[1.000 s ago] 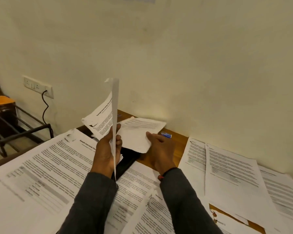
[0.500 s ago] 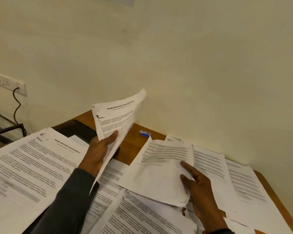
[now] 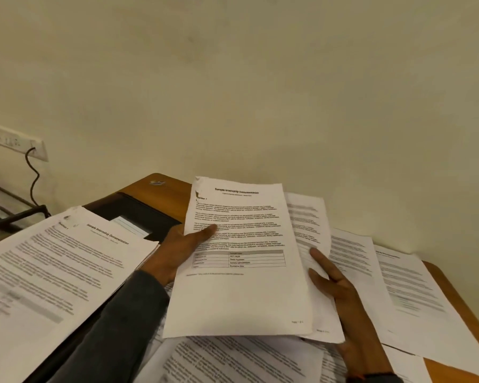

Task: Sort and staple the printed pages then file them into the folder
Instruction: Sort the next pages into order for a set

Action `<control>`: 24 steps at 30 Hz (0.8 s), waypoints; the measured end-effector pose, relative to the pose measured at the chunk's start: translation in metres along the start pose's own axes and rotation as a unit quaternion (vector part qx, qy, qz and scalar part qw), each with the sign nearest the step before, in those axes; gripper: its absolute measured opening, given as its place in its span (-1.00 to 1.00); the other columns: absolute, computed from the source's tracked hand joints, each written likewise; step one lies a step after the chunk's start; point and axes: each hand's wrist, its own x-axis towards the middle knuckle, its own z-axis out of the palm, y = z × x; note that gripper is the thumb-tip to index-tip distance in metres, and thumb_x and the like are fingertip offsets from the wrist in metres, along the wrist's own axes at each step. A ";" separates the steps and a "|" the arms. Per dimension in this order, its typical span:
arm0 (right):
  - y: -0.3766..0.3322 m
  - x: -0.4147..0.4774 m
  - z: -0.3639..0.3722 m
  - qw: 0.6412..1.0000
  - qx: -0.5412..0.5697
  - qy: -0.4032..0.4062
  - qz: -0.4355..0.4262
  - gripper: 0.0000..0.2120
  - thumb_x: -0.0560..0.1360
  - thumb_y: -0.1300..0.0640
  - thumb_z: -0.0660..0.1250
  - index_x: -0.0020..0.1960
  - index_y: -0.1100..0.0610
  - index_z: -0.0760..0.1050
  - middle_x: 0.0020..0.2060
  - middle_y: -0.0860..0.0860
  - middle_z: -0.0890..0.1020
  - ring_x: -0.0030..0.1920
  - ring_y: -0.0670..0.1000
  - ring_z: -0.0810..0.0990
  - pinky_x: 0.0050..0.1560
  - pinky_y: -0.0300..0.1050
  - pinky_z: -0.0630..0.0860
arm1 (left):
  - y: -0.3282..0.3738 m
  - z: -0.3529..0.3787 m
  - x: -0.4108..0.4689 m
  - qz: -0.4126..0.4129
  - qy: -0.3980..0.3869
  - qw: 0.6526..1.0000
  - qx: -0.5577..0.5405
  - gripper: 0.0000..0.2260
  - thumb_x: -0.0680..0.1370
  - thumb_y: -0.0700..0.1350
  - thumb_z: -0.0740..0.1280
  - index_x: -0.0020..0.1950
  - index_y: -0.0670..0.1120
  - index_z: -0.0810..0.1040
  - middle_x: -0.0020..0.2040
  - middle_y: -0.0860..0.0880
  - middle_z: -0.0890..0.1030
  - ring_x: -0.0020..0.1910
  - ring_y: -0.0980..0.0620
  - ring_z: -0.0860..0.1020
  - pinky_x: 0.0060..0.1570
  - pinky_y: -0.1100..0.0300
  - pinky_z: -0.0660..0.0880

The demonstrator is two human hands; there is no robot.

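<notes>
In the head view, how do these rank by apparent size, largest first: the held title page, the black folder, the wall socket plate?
1. held title page, though it is nearest the camera.
2. black folder, partly covered by papers.
3. wall socket plate.

One view only: head-worn wide-angle camera, facing forward and down at the surface (image 3: 172, 197) from close above; pages (image 3: 241, 299) fill the lower half, wall (image 3: 260, 78) the upper.
</notes>
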 end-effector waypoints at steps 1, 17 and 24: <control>-0.001 -0.001 0.003 1.000 0.008 -0.002 -0.005 -0.63 0.50 0.36 0.27 0.18 0.01 0.59 0.08 -0.13 0.68 -0.04 -0.05 0.71 -0.22 -0.12 0.66 | 0.000 0.000 -0.001 -0.006 -0.008 1.000 -0.001 -0.77 0.48 -0.10 0.41 0.11 -0.10 0.59 0.00 -0.11 0.71 -0.18 -0.04 0.71 -0.31 0.16 0.62; -0.003 0.006 0.000 0.997 -0.058 -0.039 -0.017 -0.44 0.37 0.22 0.43 0.32 -0.05 0.44 0.09 -0.04 0.67 -0.06 -0.08 0.72 -0.22 -0.19 0.62 | 0.000 0.017 -0.003 -0.029 -0.050 0.998 -0.015 -0.69 0.38 -0.01 0.42 0.06 -0.12 0.59 -0.10 -0.12 0.73 -0.23 -0.10 0.71 -0.35 0.09 0.62; 0.006 0.001 0.007 0.996 0.020 -0.056 0.062 -0.67 0.64 0.05 0.14 0.28 0.14 0.54 0.15 0.17 0.66 0.17 0.23 0.62 0.22 0.18 0.52 | -0.007 0.019 0.001 0.021 -0.003 1.000 -0.004 -0.90 0.53 -0.07 0.36 -0.02 -0.07 0.59 -0.16 -0.04 0.74 -0.27 -0.03 0.71 -0.40 0.16 0.60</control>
